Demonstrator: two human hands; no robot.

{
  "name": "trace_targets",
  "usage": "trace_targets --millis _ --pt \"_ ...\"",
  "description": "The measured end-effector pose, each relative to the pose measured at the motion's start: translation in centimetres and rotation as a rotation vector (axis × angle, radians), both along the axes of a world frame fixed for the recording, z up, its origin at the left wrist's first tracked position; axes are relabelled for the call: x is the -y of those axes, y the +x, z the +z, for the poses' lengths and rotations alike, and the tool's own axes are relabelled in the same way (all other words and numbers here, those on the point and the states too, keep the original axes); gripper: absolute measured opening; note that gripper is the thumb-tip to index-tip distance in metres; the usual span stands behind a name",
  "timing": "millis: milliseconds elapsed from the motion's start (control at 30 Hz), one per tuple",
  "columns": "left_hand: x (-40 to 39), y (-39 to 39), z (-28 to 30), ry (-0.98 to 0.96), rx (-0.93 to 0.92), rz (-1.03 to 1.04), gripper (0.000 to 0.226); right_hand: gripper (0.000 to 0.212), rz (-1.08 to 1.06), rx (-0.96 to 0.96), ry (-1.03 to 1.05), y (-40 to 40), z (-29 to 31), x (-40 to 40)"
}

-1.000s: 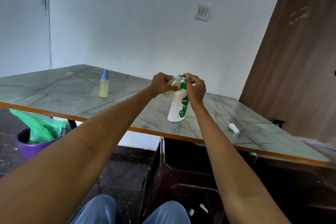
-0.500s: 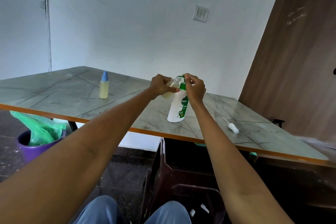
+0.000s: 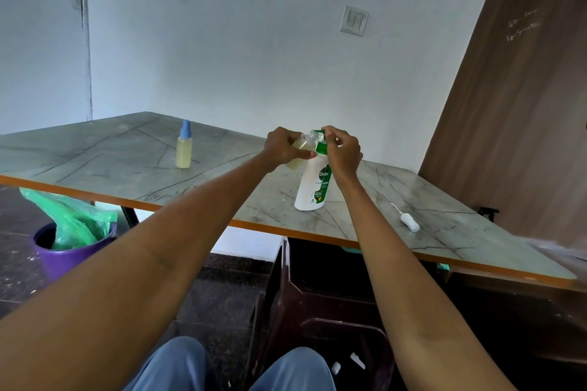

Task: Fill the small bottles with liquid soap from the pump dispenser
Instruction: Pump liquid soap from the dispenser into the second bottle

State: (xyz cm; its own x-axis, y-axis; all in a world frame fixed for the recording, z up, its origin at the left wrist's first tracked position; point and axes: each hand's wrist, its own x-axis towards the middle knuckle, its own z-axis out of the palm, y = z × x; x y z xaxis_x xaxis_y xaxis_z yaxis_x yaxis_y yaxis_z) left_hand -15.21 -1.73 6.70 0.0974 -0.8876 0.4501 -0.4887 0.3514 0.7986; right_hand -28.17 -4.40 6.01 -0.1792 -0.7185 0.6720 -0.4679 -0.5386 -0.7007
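A white pump dispenser point(image 3: 312, 186) with a green label and green pump head stands on the marble-patterned table point(image 3: 133, 165). My left hand point(image 3: 284, 147) holds a small clear bottle point(image 3: 298, 152), part full of yellowish liquid, tilted with its mouth against the pump nozzle. My right hand point(image 3: 343, 152) rests on top of the pump head, fingers curled over it. A second small bottle point(image 3: 184, 149), filled with pale yellow liquid and capped with a blue sprayer, stands upright further left on the table.
A white spray cap with its tube point(image 3: 408, 220) lies on the table to the right of the dispenser. A purple bin point(image 3: 68, 255) with a green bag stands on the floor at left. A dark plastic chair point(image 3: 317, 311) sits under the table edge.
Both hands stay at the pump head with the small bottle at the nozzle. Only the camera view has shifted slightly.
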Motion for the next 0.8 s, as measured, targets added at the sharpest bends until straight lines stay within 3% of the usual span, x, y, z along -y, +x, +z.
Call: trace_targets --millis 800 --pt "-0.2 0.1 0.3 0.028 0.010 -0.005 0.048 0.025 -0.032 0.001 0.005 0.2 -0.5 0.0"
